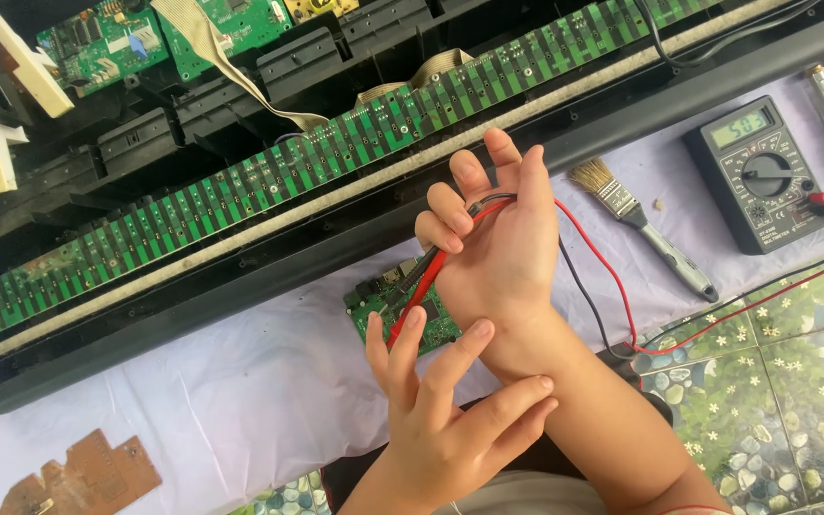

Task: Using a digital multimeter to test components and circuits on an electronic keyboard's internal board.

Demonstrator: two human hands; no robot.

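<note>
Pinching the red multimeter probe (419, 291) and a black one together in the right hand (500, 238), left hand (441, 420) spread beside them, the person has probing of the small green circuit board (388, 307) on the counter underway.

We see glossy green circuit boards (336, 153), a matt black plastic multimeter (760, 176), a bristle brush (636, 219) with metal ferrule, rubbery red and black leads (612, 286), and smooth white cloth (240, 381) covering the bench.

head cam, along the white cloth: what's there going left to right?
Brown circuit board → small green circuit board → red probe held in the right hand, left hand below → paintbrush → multimeter
</note>
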